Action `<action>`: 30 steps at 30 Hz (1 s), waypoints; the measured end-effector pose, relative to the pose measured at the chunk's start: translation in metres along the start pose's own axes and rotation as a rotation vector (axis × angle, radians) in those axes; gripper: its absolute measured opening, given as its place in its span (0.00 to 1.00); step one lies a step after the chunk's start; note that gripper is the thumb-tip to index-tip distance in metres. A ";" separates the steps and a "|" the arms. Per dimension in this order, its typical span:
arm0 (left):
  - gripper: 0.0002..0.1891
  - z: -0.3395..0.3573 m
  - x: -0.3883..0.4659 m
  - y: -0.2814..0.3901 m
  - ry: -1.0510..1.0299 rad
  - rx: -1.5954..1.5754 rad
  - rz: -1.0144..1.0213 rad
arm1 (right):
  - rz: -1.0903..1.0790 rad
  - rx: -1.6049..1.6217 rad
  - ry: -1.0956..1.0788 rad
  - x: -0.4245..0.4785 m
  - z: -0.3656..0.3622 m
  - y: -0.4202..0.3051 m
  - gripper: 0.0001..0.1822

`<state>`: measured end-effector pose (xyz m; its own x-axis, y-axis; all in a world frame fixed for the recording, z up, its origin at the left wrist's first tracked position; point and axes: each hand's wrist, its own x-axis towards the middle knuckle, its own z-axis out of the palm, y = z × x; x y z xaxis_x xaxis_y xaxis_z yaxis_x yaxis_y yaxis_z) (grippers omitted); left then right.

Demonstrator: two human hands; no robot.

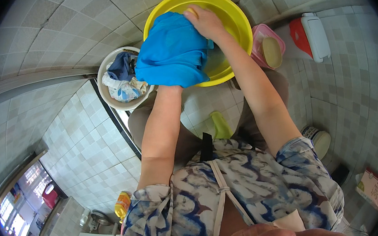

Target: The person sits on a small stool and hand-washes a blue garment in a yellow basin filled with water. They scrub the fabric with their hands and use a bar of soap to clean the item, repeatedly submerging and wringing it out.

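A blue cloth garment [170, 51] is bunched over the left side of a yellow plastic basin [248, 40]. My left hand [171, 89] reaches up inside the cloth; only its wrist end shows and the fingers are hidden. At the garment's upper right edge, my right hand [206, 22] grips a small yellow bar [192, 12], which looks like soap. Water appears to lie in the basin, below and to the right of the cloth.
Left of the basin, a white tub [104, 92] holds several garments. To the right are a pink plastic container [259, 48] with an oval beige piece, and a red-and-white bin [312, 37]. A green plastic object [221, 123] is between my legs. Tiled walls surround the basin.
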<state>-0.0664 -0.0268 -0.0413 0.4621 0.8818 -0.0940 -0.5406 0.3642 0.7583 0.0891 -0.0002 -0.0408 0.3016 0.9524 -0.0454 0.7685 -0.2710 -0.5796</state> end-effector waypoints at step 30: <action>0.18 -0.037 0.045 -0.003 0.114 1.314 0.313 | -0.145 0.868 -0.064 -0.097 -0.090 -0.046 0.38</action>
<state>-0.0703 0.0230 -0.0720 0.3495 0.9174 0.1904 0.4837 -0.3507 0.8019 0.0756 -0.0924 0.0635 0.1820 0.9822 0.0457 0.0885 0.0299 -0.9956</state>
